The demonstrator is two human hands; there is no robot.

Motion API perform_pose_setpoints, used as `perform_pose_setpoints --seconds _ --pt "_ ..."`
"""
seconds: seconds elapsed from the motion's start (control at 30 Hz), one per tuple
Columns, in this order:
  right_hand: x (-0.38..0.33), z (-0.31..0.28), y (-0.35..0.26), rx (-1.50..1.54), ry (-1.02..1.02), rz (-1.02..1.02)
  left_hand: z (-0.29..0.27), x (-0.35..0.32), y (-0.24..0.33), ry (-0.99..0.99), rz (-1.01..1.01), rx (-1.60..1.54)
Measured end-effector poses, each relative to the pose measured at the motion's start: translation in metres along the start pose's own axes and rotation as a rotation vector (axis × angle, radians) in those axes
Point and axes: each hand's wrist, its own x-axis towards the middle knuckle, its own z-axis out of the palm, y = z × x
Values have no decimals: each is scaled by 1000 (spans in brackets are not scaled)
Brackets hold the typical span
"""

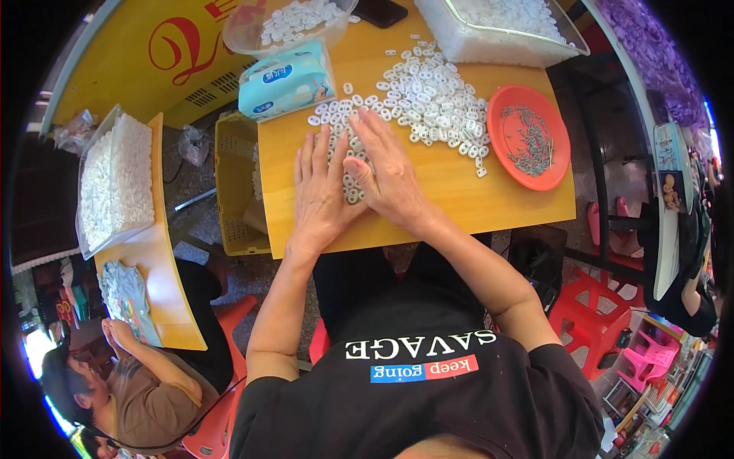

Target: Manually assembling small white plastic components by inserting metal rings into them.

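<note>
My left hand and my right hand lie on the yellow table near its front edge. Their fingers are stretched out and the heels of the hands are close together. Several small white oval plastic pieces with two holes show between the hands, and more lie around the fingertips. A loose heap of the same pieces spreads beyond my right hand. At the right stands a red plate holding small grey metal pins or screws. Whatever is under my palms is hidden.
Behind my left hand stands a blue tissue pack. A clear round bowl, a dark phone and a clear tub line the back. Yellow crate left; red stool right. A co-worker sits at another table.
</note>
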Motion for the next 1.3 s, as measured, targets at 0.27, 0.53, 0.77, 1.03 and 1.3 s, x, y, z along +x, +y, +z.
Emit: perform_pose_setpoints --seconds 0.27,0.53,0.77,1.03,1.3 --pt "33 0 16 -367 6 -16 -5 3 6 -18 -7 15" --pt "26 7 3 -268 -57 -12 -7 4 6 -64 -17 64" --pt "47 3 15 -399 -30 -17 -7 4 9 -78 -21 77" --pt "50 7 16 -426 -51 32 -8 6 11 -49 -19 35" --pt "53 4 14 -362 -27 35 -10 6 13 -37 -11 36"
